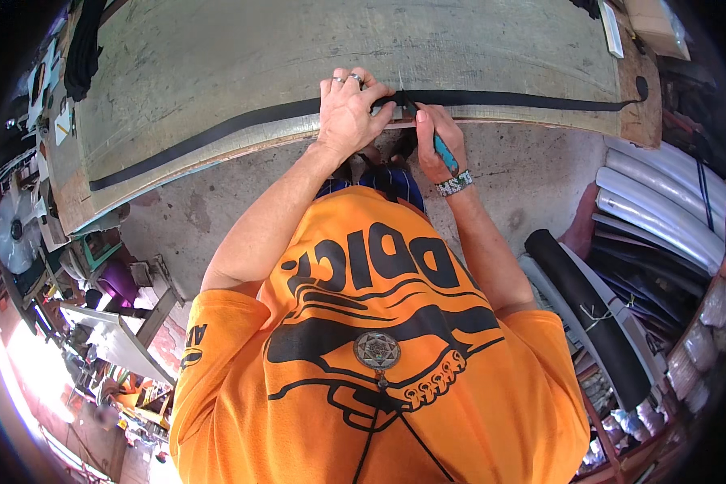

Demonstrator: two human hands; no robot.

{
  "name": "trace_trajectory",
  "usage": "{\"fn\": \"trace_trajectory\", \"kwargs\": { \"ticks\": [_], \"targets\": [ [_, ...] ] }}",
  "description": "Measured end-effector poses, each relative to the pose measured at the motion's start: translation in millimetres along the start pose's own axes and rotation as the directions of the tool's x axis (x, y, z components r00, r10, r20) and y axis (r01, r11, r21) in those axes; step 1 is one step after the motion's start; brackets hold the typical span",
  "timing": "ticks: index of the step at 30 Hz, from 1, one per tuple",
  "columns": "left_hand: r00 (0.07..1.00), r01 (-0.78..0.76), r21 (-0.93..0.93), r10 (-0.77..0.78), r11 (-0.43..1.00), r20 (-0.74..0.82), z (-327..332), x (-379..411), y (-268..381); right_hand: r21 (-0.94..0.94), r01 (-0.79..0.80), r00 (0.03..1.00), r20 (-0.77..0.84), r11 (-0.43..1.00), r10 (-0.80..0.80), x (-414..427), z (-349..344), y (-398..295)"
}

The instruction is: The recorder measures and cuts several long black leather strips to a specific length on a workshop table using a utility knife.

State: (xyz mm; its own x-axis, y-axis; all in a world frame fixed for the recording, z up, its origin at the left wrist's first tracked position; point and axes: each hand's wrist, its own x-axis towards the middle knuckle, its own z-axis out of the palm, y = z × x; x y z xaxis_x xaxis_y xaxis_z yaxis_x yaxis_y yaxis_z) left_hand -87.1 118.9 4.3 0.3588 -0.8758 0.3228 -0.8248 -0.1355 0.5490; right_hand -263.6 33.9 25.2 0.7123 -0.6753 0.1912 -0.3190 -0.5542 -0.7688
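A long black strip point(514, 99) of flat material, perhaps webbing, lies along the near edge of the worktable point(290, 45). Its right end curls up at the table's corner. My left hand point(352, 115), with rings on two fingers, pinches the strip near its middle between thumb and fingers. Just to the right, my right hand point(438, 139) grips a cutter knife with a teal handle point(445, 154). The thin blade points away from me and crosses the strip close to my left fingertips. Whether the blade touches the strip, I cannot tell.
Black cloth point(85, 51) hangs at the table's far left corner. A white bar point(611, 29) lies near its right side. Rolls of silvery sheet point(659, 206) and a tied black roll point(590, 317) stand to my right. A fan point(17, 227) and a tilted white panel point(118, 339) are at left.
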Motion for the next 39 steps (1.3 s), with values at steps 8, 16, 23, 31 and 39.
{"fn": "trace_trajectory", "kwargs": {
  "ticks": [8,16,23,31,39],
  "targets": [
    [1.0,0.004,0.0,-0.004,1.0,0.007,-0.9,0.5,0.3,-0.051,0.015,0.999,-0.041,0.999,-0.017,-5.9,2.7,-3.9],
    [0.994,-0.05,0.067,0.043,0.996,0.104,-7.7,13.9,-1.4,-0.115,-0.017,1.0,0.004,0.993,0.017,4.2,2.1,-14.5],
    [0.892,-0.255,-0.118,0.281,0.96,0.353,-8.7,52.2,-21.4,-0.151,0.008,0.999,0.037,0.989,-0.002,8.7,3.2,-8.6],
    [0.868,-0.216,-0.118,0.246,0.969,0.431,-4.3,54.7,-28.3,-0.123,0.045,0.998,0.042,0.991,-0.04,5.0,1.2,-4.9],
    [0.833,-0.244,-0.109,0.266,0.964,0.485,-4.9,66.1,-34.5,-0.12,-0.022,0.999,0.046,0.992,0.028,13.8,8.3,-5.7]
  ]
}}
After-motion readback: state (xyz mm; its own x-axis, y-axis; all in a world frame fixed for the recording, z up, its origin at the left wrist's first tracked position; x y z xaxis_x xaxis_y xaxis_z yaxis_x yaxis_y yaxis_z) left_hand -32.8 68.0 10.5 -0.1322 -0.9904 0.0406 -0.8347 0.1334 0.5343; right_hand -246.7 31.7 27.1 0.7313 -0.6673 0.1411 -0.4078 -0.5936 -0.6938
